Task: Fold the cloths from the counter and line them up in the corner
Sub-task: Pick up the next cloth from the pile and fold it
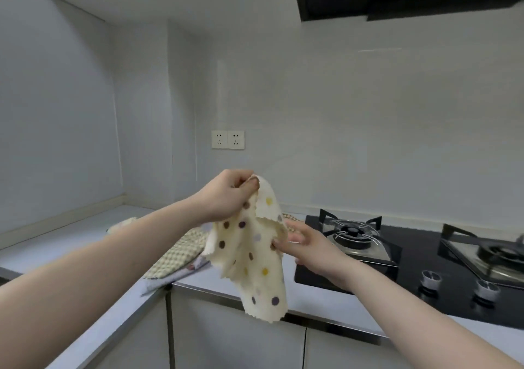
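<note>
Left hand grip pinching dotted cloth corner above counter edge, right hand fingers touching its side edge

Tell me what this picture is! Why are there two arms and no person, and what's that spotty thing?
The camera sits on a person's head and looks forward and down, so you see only their arms, as if they were your own. There is one picture, taken from that spot.

The left hand pinches the top of a cream spotty cloth and holds it up in the air. The right hand touches the cloth's side edge with its fingers mostly straight; whether it has taken hold of it is hard to tell.

Below is a kitchen counter. More cloths lie on it behind the arms: a checked one on top of a pale one. To the right is a black stove with two burners. On the wall are two sockets.

The person is about to fold the spotty cloth.
</note>
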Demonstrator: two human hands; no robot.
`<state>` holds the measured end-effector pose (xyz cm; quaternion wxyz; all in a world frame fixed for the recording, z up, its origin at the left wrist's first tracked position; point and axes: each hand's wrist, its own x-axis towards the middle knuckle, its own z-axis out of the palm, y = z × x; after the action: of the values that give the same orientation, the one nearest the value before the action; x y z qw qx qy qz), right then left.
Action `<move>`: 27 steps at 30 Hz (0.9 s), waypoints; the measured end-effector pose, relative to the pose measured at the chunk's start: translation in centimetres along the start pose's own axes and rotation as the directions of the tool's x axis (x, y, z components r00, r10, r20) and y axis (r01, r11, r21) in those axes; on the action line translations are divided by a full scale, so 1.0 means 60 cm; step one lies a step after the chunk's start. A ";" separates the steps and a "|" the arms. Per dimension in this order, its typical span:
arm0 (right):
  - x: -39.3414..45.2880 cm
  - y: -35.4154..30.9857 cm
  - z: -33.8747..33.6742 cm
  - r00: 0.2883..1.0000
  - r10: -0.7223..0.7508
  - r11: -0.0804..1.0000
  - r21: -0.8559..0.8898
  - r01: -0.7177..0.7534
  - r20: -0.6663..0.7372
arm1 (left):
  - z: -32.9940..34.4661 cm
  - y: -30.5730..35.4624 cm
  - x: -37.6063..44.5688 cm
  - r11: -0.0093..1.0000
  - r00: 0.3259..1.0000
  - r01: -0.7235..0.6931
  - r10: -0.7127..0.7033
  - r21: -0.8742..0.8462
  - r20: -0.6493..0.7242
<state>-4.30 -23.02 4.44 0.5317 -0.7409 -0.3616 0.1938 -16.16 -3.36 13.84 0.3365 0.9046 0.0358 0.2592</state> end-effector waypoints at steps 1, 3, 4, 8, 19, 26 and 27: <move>-0.009 0.002 -0.011 0.998 0.023 1.000 -0.010 -0.022 0.053 | 0.012 0.000 -0.001 0.999 1.000 0.013 -0.013 -0.046 0.003; -0.023 0.013 -0.028 0.993 0.047 0.999 -0.019 -0.046 0.106 | 0.034 -0.004 -0.004 0.988 0.998 0.058 -0.060 -0.143 -0.007; -0.027 0.019 -0.036 0.994 0.043 0.999 0.001 -0.044 0.098 | 0.043 -0.006 -0.005 0.980 0.996 0.085 -0.090 -0.179 -0.019; -0.040 0.021 -0.064 0.998 0.031 0.999 0.024 -0.030 -0.059 | 0.065 -0.024 -0.012 0.960 0.984 0.168 -0.178 -0.225 -0.027; -0.029 0.018 -0.083 0.962 -0.015 0.980 -0.196 -0.040 -0.274 | 0.144 -0.055 -0.058 0.986 0.965 0.136 -0.109 -0.097 0.240; -0.037 0.015 -0.107 0.953 -0.018 0.944 -0.319 -0.084 -0.304 | 0.165 -0.060 -0.031 0.996 0.996 0.087 -0.087 0.018 -0.010; -0.039 0.016 -0.112 0.952 -0.011 0.937 -0.337 -0.097 -0.305 | 0.163 -0.062 -0.028 0.996 0.996 0.086 -0.086 0.025 -0.023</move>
<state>-1.02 -29.28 5.71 0.4368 -0.8518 -0.2883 0.0231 -12.39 -6.68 4.48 0.3351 0.9037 0.0818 0.2539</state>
